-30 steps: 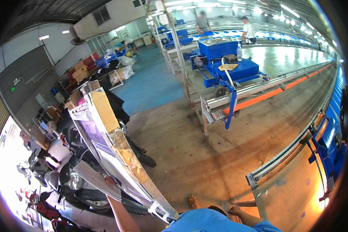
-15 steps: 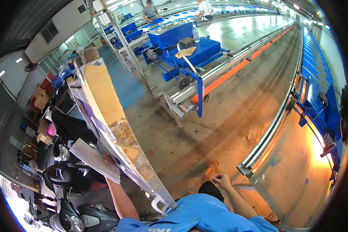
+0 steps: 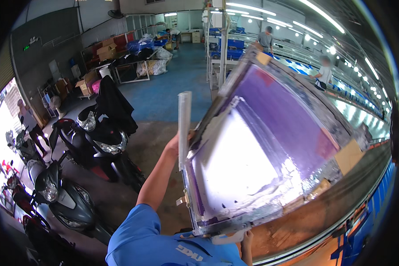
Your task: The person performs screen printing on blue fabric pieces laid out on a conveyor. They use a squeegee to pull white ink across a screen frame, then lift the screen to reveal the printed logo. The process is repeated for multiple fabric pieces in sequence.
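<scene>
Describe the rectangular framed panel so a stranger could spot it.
From the dark parked motorbikes at left, look right past the bare left hand. The tilted framed panel there alone has a purple face with a glaring white patch.

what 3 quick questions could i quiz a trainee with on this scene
1. Which hand is nearest to the upright pale strip?
2. True or false: the framed panel shows both purple and white areas.
3. On which side of the picture are the motorbikes: a) left or b) right?

Key: 1. the left hand; 2. true; 3. a
</scene>
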The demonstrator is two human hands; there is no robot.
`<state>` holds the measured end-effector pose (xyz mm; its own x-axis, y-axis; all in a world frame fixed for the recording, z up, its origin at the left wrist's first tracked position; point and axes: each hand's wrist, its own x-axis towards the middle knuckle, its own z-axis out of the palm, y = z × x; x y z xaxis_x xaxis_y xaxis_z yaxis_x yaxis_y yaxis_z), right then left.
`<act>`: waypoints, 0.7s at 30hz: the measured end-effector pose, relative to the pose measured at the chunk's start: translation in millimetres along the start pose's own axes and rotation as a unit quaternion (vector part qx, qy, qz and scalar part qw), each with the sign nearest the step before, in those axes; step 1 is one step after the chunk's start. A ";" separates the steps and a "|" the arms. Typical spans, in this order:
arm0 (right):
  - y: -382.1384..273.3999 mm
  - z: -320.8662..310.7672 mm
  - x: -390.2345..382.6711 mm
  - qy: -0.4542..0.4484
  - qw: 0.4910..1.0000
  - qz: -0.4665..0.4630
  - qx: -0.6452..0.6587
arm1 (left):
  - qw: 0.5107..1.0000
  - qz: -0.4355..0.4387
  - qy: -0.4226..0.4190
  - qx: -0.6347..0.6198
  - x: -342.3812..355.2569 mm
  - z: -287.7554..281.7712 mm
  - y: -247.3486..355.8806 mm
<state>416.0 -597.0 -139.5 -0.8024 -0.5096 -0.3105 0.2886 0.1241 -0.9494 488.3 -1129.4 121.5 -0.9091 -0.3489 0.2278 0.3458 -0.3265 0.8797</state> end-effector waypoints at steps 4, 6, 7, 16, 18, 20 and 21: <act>1.0 -75.9 21.8 0.008 0.940 -0.194 -0.282 | 0.998 -0.029 0.004 0.061 61.1 45.9 -37.8; -5.3 -101.9 10.6 0.104 0.916 -0.235 -0.307 | 0.993 -0.051 0.022 0.104 81.7 78.8 -40.8; -12.0 -123.9 3.9 0.114 0.939 -0.127 -0.299 | 0.994 -0.048 0.006 0.103 90.4 89.2 -41.8; 15.4 -189.2 -118.3 0.348 0.878 -0.077 -0.319 | 0.984 -0.138 -0.052 0.105 152.5 174.7 -82.1; 24.7 -179.9 -131.6 0.322 0.863 -0.030 -0.388 | 0.980 -0.163 -0.054 0.097 163.4 191.7 -87.9; 30.6 -173.7 -149.2 0.290 0.839 0.012 -0.461 | 0.978 -0.190 -0.066 0.058 176.0 208.0 -103.9; 31.3 -168.5 -152.8 0.273 0.827 0.027 -0.491 | 0.977 -0.193 -0.082 0.050 185.9 213.1 -112.2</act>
<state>459.7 -371.8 -129.8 -0.9958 -0.0544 -0.0738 -0.0173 0.9019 -0.4315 230.9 -970.4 154.1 -0.9950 -0.0693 -0.0720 -0.0465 -0.3161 0.9476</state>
